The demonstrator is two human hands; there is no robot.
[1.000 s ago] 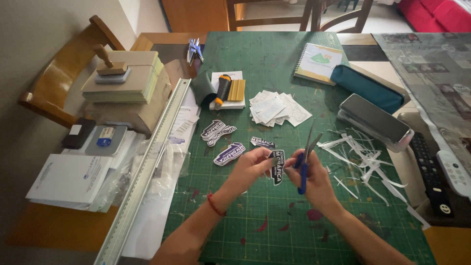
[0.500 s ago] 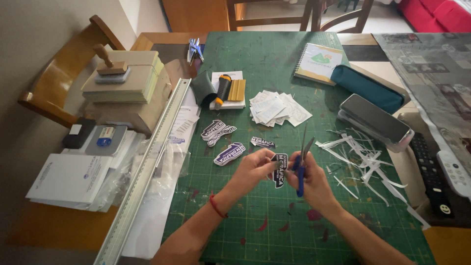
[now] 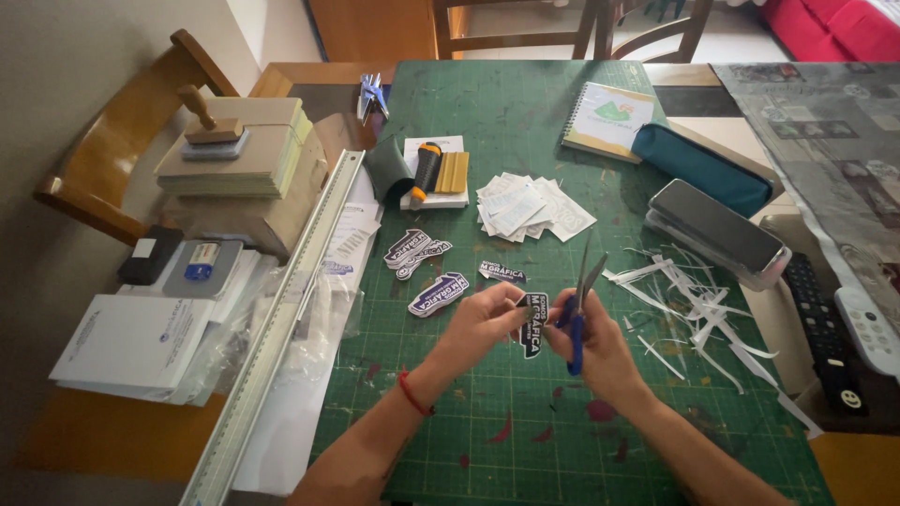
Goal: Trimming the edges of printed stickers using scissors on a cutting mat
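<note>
The sticker [image 3: 532, 324], black with white lettering, is being held just above the green cutting mat [image 3: 525, 122], near the middle of its near half. The left hand [image 3: 483, 323] is pinching it by its left edge, thumb and fingers closed narrow on the sheet. The right hand [image 3: 595, 347] is gripping blue-handled scissors [image 3: 579, 305], fingers wrapped through the loops, blades pointing up and away and parted a little, just right of the sticker.

Judging by looks, the sticker is light, thin and floppy; it is likely bending if held far from the cut line, so a pinch close to the edge being trimmed seems best. The glossy face may be a bit slippery. It is not fragile, but it creases easily.

Cut stickers [image 3: 417, 251] are lying on the mat just beyond the hands, toward the mat's left edge. White paper offcuts [image 3: 689, 300] are scattered toward the right edge. A stack of small white sheets [image 3: 525, 206] is sitting at mid-mat, and a knife with an orange grip [image 3: 427, 169] is resting on a white pad beyond it. A spiral notebook [image 3: 609, 117] and a teal pouch [image 3: 698, 169] are lying near the far right corner. A long metal ruler [image 3: 281, 328] is running along the left edge.
</note>
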